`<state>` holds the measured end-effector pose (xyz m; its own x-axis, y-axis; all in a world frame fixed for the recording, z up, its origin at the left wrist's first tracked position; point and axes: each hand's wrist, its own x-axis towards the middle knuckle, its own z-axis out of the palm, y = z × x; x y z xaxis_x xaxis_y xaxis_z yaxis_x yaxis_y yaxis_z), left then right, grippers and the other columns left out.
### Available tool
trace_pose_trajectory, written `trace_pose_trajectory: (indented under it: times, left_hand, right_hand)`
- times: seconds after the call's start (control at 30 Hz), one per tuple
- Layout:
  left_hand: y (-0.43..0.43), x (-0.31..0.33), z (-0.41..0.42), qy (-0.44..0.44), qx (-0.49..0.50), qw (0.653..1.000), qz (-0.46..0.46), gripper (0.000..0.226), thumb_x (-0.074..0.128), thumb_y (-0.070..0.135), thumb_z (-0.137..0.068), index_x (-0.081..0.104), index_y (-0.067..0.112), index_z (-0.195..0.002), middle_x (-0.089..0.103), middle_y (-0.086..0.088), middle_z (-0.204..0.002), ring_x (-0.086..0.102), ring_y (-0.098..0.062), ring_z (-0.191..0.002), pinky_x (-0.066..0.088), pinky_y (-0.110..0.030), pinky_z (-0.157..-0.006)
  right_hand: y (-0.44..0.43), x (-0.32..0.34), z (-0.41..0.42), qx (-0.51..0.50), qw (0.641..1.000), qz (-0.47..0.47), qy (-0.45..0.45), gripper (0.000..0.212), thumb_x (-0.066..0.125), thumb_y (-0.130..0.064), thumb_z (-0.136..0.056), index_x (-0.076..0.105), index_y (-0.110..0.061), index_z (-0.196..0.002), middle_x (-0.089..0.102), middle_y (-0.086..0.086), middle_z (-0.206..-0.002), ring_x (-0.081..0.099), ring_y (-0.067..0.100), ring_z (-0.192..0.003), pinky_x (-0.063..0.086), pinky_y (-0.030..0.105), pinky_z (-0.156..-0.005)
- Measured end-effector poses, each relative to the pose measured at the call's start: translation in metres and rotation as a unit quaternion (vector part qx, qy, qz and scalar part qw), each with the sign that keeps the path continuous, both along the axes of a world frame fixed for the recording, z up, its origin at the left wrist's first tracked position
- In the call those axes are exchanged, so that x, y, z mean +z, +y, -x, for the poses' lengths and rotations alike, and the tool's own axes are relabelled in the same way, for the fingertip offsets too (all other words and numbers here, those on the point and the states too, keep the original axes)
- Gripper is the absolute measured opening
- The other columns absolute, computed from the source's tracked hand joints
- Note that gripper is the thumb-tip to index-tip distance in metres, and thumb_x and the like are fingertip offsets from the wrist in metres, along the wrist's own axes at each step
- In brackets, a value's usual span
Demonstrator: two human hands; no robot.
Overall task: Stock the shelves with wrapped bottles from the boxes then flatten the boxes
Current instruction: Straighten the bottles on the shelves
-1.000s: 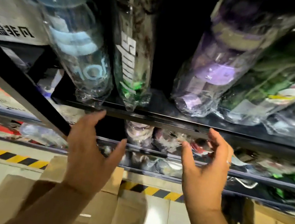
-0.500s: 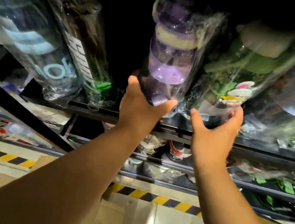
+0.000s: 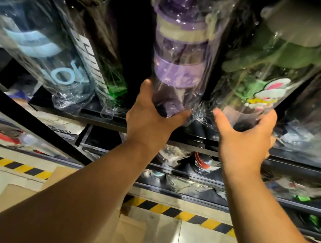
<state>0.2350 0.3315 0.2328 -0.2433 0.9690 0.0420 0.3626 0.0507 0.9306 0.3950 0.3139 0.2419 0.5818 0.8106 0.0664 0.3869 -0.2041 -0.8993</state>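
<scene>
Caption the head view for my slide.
Left hand grips the purple wrapped bottle, right hand the green bottle, on a shelf.

Head view — close, angled up at the shelf [image 3: 195,136].

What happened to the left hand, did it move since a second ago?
Yes. The left hand went up: it was below the black shelf edge, and now it is above it, gripping the bottom of the purple bottle.
</scene>
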Motion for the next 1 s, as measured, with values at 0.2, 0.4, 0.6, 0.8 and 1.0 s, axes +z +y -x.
trace_pose_trajectory:
  times: [0.2,0.4,0.6,0.8,1.0]
  left_hand:
    - [-0.002,0.000,-0.001,0.016,-0.010,1.000,-0.009,0.065,0.087,0.043,-0.068,0.040,0.047,-0.113,0.067,0.018,-0.105,0.064,0.001,-0.102,0.051,-0.035,-0.099]
    - [-0.026,0.004,0.001,0.040,-0.047,0.998,0.002,0.098,0.085,0.023,-0.075,0.022,0.040,-0.148,0.050,0.022,-0.137,0.047,0.020,-0.113,0.031,0.007,-0.090]
    - [-0.092,-0.007,-0.026,0.072,-0.036,0.996,-0.035,0.064,0.079,0.034,-0.076,0.045,0.037,-0.131,0.047,0.020,-0.123,0.047,0.004,-0.114,0.036,-0.010,-0.097]
    - [-0.092,0.004,-0.116,0.036,-0.190,0.981,-0.023,0.065,0.079,0.039,-0.076,0.044,0.042,-0.130,0.046,0.023,-0.129,0.043,0.015,-0.121,0.032,0.000,-0.096]
    - [-0.051,0.007,-0.195,0.019,-0.183,0.983,-0.024,0.098,0.084,0.036,-0.076,0.022,0.029,-0.153,0.033,0.006,-0.152,0.035,-0.005,-0.136,0.033,-0.024,-0.111]
  right_hand:
    - [0.000,-0.005,-0.002,0.015,1.000,0.011,-0.022,0.079,0.079,-0.051,-0.073,0.042,-0.021,-0.136,0.049,-0.013,-0.113,0.037,0.026,-0.125,0.031,0.044,-0.105]
    - [-0.037,-0.014,-0.019,0.067,0.998,-0.022,-0.005,0.082,0.078,-0.044,-0.079,0.036,-0.025,-0.146,0.041,-0.006,-0.144,0.039,0.018,-0.136,0.035,0.039,-0.112]
    - [-0.092,-0.032,-0.068,0.005,0.997,-0.054,-0.050,0.053,0.077,-0.025,-0.083,0.048,-0.036,-0.127,0.046,-0.019,-0.121,0.048,0.019,-0.124,0.039,0.036,-0.106]
    - [-0.105,-0.029,-0.130,-0.066,0.996,-0.036,-0.057,0.060,0.076,-0.026,-0.083,0.047,-0.025,-0.135,0.044,-0.005,-0.127,0.045,0.017,-0.123,0.036,0.029,-0.105]
    - [-0.069,-0.006,-0.189,-0.097,0.993,-0.046,-0.048,0.084,0.078,-0.031,-0.082,0.030,-0.016,-0.149,0.031,0.007,-0.146,0.039,0.022,-0.132,0.031,0.023,-0.107]
